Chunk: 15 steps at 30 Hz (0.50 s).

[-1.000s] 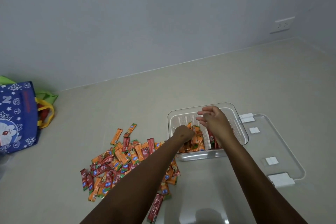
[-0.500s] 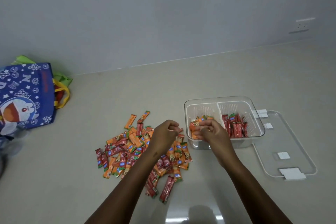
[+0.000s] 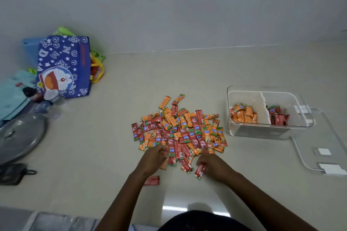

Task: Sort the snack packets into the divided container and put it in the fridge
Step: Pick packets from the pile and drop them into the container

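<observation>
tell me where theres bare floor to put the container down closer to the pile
Bare floor lies between the packet pile and the divided container, and in a wide strip between the pile and the blue bag. The far left, by the metal lid, is crowded.

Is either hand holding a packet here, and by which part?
The right hand pinches a red snack packet near its upper end. Whether the left hand holds anything cannot be told.

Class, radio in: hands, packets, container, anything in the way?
Right hand shut on a red packet; left hand in the pile. Divided container partly filled, orange left, red right. Nothing blocks it.
</observation>
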Motion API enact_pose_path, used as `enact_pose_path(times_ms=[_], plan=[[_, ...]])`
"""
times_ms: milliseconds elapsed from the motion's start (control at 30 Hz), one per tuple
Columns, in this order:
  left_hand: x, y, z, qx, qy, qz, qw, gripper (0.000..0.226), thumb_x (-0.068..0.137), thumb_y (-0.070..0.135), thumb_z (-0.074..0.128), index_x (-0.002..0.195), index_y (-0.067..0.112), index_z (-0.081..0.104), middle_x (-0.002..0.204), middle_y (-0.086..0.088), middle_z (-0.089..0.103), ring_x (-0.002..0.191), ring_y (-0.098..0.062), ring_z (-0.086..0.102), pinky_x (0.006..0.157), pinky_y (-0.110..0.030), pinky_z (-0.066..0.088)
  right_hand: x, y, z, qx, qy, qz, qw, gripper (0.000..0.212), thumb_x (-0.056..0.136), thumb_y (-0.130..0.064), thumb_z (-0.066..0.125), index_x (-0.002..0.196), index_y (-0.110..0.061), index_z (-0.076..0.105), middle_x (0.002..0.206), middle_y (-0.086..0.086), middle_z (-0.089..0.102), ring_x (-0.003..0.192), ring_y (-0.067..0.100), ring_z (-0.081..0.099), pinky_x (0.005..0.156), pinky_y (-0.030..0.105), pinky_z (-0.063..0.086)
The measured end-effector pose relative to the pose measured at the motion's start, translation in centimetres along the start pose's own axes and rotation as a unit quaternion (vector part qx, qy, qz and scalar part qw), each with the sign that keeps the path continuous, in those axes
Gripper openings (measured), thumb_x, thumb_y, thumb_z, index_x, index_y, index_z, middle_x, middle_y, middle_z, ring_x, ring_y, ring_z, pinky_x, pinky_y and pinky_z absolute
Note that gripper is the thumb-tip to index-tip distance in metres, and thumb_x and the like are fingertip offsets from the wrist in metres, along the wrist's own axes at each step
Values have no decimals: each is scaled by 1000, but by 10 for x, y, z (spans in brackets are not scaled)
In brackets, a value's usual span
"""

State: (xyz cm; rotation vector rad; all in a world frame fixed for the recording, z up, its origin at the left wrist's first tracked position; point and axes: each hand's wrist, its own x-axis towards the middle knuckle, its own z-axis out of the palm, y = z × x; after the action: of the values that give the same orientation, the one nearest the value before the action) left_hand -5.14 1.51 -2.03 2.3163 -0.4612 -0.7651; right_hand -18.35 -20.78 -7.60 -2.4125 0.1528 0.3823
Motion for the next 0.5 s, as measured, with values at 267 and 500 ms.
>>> enact_pose_path(times_ms=[267, 500], plan=[[-9, -62, -14, 141, -48, -10, 989, 31, 79, 8, 68, 107, 21, 67, 109, 5, 68, 93, -9, 60, 82, -23, 48, 12, -5, 19, -117, -40, 78, 989, 23, 81, -24, 62, 103, -27, 55, 111, -7, 58, 109, 20, 49, 82, 33, 39], [-8, -91, 3, 240, -64, -2, 969, 22, 74, 26, 78, 91, 23, 65, 101, 5, 56, 94, -14, 54, 79, -25, 47, 15, -14, 11, -4, -38, 116, 992, 31, 86, -17, 63, 65, -29, 44, 76, -11, 52, 72, 4, 49, 58, 9, 33]])
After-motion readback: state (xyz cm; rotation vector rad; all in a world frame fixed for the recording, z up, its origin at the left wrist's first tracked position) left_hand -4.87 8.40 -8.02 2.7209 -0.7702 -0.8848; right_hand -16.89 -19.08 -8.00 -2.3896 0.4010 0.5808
